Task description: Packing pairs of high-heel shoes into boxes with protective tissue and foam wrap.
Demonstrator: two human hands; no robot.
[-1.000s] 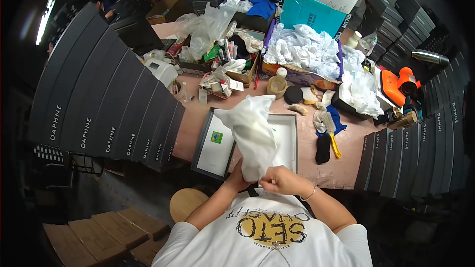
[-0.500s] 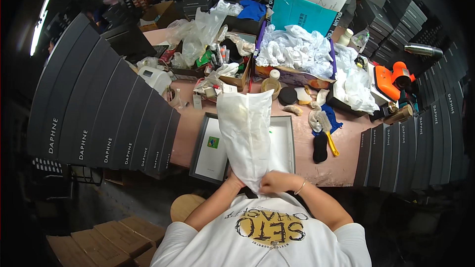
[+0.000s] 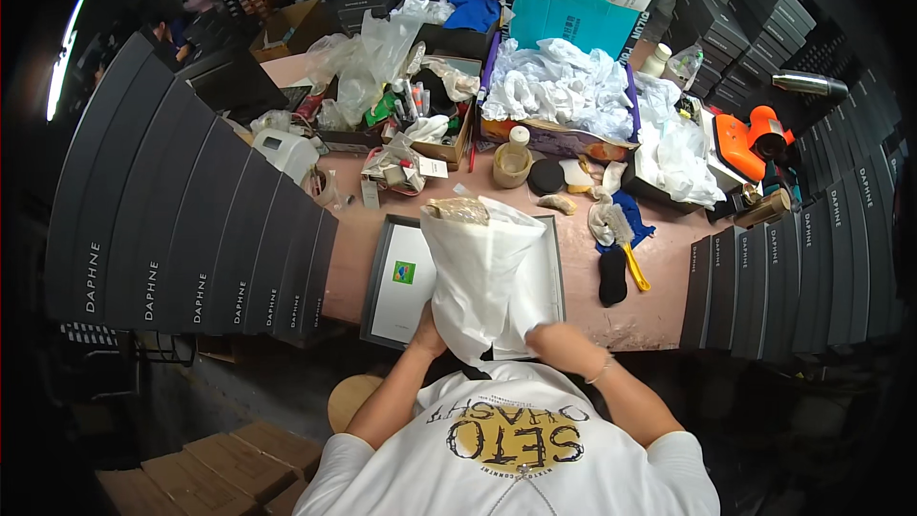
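Note:
A white cloth bag (image 3: 475,277) stands upright in front of me, above an open shallow grey box (image 3: 367,311) with a white inside. Something shiny and brownish, perhaps wrapped in clear film, shows at the bag's top; its kind I cannot make out. My left hand (image 3: 428,333) grips the lower left side of the bag, its fingers partly hidden behind the cloth. At the lower right, my right hand (image 3: 565,348) is closed on the bag's edge and draws the cloth out sideways. Inside the box lies a small green sticker (image 3: 404,272).
Dark shoe boxes rise in stacks at left (image 3: 191,220) and right (image 3: 755,291). Behind are a carton of crumpled white paper (image 3: 564,86), a glue jar (image 3: 512,164) and a white device (image 3: 285,153). A yellow-handled brush (image 3: 631,258) and black pad (image 3: 612,277) lie right.
The bag's top has tipped, and the shiny thing now shows there. My right hand has moved right, spreading the cloth, and my left hand has shifted slightly left and up.

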